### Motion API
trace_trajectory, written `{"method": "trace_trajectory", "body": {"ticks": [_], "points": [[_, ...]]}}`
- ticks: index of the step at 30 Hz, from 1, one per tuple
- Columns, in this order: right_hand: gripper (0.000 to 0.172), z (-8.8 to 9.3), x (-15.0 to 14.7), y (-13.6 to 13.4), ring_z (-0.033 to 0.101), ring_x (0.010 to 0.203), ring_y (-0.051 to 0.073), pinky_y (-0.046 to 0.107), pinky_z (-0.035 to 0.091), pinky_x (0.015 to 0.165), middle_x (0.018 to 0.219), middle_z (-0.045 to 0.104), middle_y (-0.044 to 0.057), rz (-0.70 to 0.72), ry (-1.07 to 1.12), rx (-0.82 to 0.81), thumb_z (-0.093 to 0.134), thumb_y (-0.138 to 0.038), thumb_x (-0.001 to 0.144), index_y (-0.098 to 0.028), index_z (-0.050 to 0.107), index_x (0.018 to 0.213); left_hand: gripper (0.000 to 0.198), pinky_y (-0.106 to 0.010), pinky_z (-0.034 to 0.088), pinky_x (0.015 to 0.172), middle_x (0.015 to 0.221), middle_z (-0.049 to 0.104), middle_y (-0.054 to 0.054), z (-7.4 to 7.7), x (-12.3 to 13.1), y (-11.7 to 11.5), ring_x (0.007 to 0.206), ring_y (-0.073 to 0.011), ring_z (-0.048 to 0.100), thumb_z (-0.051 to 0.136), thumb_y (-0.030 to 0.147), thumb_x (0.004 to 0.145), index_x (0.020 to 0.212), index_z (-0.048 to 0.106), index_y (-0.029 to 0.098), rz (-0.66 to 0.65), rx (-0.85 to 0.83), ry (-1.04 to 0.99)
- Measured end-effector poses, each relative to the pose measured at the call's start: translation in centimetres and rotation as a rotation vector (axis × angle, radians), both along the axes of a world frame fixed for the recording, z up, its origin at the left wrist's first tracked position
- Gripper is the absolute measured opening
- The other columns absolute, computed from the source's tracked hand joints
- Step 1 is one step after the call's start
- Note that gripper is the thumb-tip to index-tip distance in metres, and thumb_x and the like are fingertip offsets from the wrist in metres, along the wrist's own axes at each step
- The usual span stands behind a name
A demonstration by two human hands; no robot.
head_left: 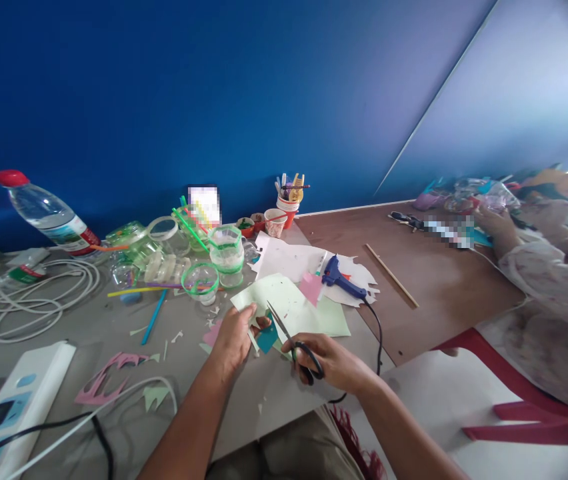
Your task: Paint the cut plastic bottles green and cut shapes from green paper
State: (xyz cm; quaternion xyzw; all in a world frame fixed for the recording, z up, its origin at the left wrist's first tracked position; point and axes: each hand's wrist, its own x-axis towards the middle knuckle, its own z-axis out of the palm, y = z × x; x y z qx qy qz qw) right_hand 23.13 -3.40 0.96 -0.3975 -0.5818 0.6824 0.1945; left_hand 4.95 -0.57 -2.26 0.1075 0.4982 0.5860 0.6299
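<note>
Light green paper (277, 295) is pinched by its left edge in my left hand (238, 333), thumb on top. My right hand (331, 360) has its fingers in the black handles of a pair of scissors (284, 323). The scissors' blades point up and left over the paper, close to my left fingers; they look nearly closed. Beneath the paper a teal piece (267, 339) and pink scraps show in part. Just beyond, a blue glue gun (341, 279) lies on white paper (289, 259) with ragged edges.
Cut plastic bottle parts (227, 250) and straws crowd the back left beside a red-capped water bottle (59, 213). A white cable coil (39, 293) and power strip (39, 400) lie left. A wooden stick (391, 275) rests right. A co-worker's sleeve (544, 287) is at far right.
</note>
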Motion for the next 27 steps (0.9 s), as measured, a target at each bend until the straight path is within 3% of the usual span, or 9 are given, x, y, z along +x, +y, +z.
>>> {"method": "trace_trajectory", "body": {"ticks": [6,17,27], "points": [[0.058,-0.2,-0.5,0.1,0.048,0.052,0.011,0.025,0.039,0.054,0.057,0.051,-0.001,-0.007,-0.034,0.042,0.055,-0.068,0.079,-0.011,0.061,0.089,0.010,-0.026,0.050,0.049,0.057,0.064,-0.002,0.7,0.0,-0.1,0.041,-0.0126,0.056,0.063,0.010,0.066,0.074,0.059,0.012,0.015,-0.015,-0.017],[0.061,-0.4,0.3,-0.8,0.051,0.051,0.011,0.024,0.039,0.053,0.060,0.057,0.001,-0.004,0.033,-0.069,0.059,-0.069,0.075,-0.010,0.062,0.092,0.013,-0.025,0.050,0.048,0.060,0.066,-0.002,0.8,0.0,0.0,0.043,-0.0124,0.057,0.066,0.011,0.064,0.076,0.061,0.012,0.037,-0.004,-0.035],[0.059,-0.5,-0.3,-0.4,0.049,0.049,0.010,0.025,0.038,0.053,0.058,0.057,0.001,-0.019,0.072,-0.059,0.060,-0.069,0.075,-0.011,0.061,0.084,0.008,-0.026,0.050,0.049,0.056,0.064,-0.001,1.0,0.0,0.0,0.041,-0.0119,0.056,0.062,0.009,0.065,0.072,0.060,0.012,0.034,-0.016,-0.034]]}}
